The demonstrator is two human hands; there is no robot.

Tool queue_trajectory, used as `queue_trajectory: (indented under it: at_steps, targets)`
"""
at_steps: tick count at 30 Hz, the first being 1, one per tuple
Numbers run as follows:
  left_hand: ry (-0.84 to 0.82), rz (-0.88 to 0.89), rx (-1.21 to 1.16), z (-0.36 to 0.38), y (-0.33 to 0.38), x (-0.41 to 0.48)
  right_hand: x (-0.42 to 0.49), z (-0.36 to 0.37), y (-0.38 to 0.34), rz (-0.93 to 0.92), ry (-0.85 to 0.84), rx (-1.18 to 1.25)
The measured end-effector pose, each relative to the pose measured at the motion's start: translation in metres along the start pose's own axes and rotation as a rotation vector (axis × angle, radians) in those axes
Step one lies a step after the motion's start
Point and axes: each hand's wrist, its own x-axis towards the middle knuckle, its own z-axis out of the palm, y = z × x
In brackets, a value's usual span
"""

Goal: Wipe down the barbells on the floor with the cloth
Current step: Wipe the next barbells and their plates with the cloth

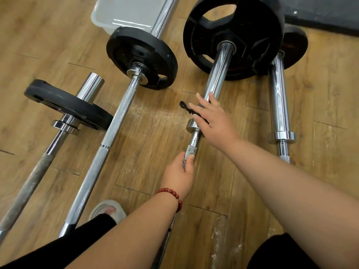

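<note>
On the third bar from the left, the right hand [212,121] lies flat with its fingers [202,98] spread wide, pressing a dark cloth [186,107] against the shiny sleeve just above the collar. Only a twisted black end of the cloth shows past the fingertips; the rest is hidden under the palm. Lower on the same barbell [217,74], the left hand [179,175] is wrapped around the rough grip part of the bar, fingers closed on it, thumb lying along the metal. A red bead bracelet [172,194] sits on that wrist.

This bar runs up to a large black plate [233,35] standing on the wooden floor [151,123]. Just beside it on the right lies another bar [278,105] with a smaller black plate [294,45] at its far end, partly behind the large one. To the left, well apart, lie two more bars: one [114,125] with a rough silver shaft and a black plate [141,57], and the leftmost [35,177] with a dull grey grip and a plate [68,104] tilted low. A pale plastic box [120,12] stands at the top behind them. At the bottom edge, dark trouser legs and a foot in a light slipper [108,210] show beside the second bar.
</note>
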Motion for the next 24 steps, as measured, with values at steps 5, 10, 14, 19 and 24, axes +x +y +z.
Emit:
queue_trajectory:
  at_steps: [5,10,14,19,24]
  targets:
    - [-0.017,0.017,0.019,0.000,0.001,0.000,0.044,-0.022,0.009,0.058,-0.032,-0.094]
    - [-0.051,0.080,0.094,-0.008,0.006,0.000,0.023,-0.011,0.002,-0.100,-0.134,-0.128]
    - [-0.053,0.096,0.046,-0.019,0.034,0.024,0.045,-0.022,0.013,-0.114,-0.189,-0.209]
    - [-0.113,0.054,0.111,-0.020,0.058,0.065,0.056,-0.012,0.008,0.040,-0.062,-0.118]
    - [-0.175,0.002,-0.013,-0.017,0.061,0.069,0.038,-0.010,0.011,0.003,-0.091,-0.079]
